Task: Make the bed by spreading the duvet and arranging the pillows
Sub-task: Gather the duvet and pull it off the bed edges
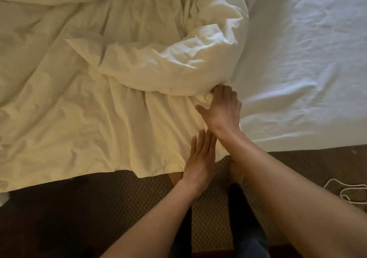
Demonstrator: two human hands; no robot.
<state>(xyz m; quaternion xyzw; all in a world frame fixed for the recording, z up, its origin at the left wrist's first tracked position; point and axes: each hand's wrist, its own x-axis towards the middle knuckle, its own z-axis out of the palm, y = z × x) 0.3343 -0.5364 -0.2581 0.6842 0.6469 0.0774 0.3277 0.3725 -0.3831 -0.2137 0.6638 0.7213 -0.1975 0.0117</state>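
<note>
While the left hand (199, 158) lies flat, fingers together, right hand (223, 110) fingers dig into the duvet (119, 62) fold.

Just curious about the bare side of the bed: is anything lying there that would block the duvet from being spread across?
Nothing visible does. The white bare sheet beside the bunched cream duvet is clear, and the right hand already touches the duvet's folded edge.

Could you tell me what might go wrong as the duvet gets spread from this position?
The right hand reaches only a small tuck of the bunched fold of the duvet, so it may slip out when pulled. The duvet's near edge hangs toward the carpet and could drag. A white cord lies by the feet, a possible trip hazard.
</note>
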